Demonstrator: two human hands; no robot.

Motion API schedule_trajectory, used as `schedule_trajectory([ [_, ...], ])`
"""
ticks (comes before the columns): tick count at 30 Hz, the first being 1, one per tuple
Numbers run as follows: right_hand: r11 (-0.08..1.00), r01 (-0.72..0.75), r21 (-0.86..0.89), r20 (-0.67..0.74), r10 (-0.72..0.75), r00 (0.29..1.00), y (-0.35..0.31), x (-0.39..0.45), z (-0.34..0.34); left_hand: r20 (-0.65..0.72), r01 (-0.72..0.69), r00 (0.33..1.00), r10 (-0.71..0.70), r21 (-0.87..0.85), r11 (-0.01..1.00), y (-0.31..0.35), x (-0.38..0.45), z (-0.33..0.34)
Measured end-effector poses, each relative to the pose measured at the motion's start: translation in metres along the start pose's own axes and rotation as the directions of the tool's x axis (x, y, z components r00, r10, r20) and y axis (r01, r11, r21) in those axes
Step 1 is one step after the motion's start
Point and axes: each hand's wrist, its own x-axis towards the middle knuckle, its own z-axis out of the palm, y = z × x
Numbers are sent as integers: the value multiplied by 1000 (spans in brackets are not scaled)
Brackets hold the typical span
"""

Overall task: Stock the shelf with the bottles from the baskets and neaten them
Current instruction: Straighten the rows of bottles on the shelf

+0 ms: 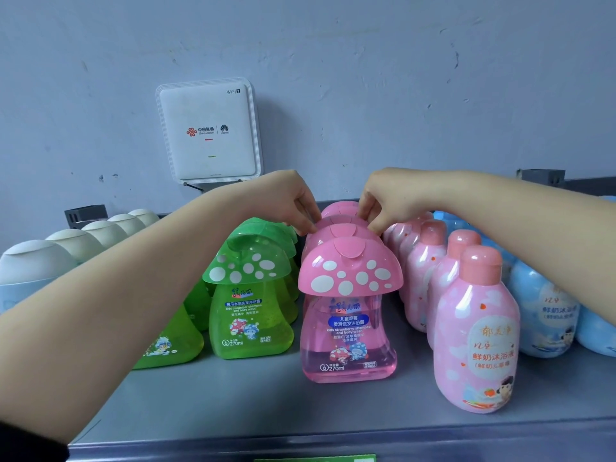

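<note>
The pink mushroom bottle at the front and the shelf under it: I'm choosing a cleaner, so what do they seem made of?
Pink mushroom bottle: likely clear tinted plastic, glossy; liquid shows through, cap opaque. Shelf: probably painted metal, matte grey, flat.

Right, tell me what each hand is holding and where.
Both hands, left hand and right hand, pinch the cap rim of a pink mushroom-cap bottle behind the front one, one hand on each side.

Wall (366, 78): pale blue-grey, scuffed with small dark marks, evenly lit.
Router (208, 131): white square box at 11 o'clock, fixed to the wall.
Brackets (86, 215): dark grey, at 9 o'clock.
</note>
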Motion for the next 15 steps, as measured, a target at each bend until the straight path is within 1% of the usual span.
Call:
schedule_trajectory([
  [3,1000,-1,-6,-4,0,1000,2,-1,-5,-8,-16,1000,16,-9,1000,0,2,-4],
  [8,999,-46,20,-77,48,996,17,2,-15,-49,-30,998,29,-26,999,0,20,-15],
  [12,992,-110,-58,-47,107,993,27,13,-12,-10,-13,1000,13,36,999,0,38,-11],
  [15,989,-117,-89,-16,117,993,27,19,-9,35,3,999,-6,69,998,-2,50,-5],
])
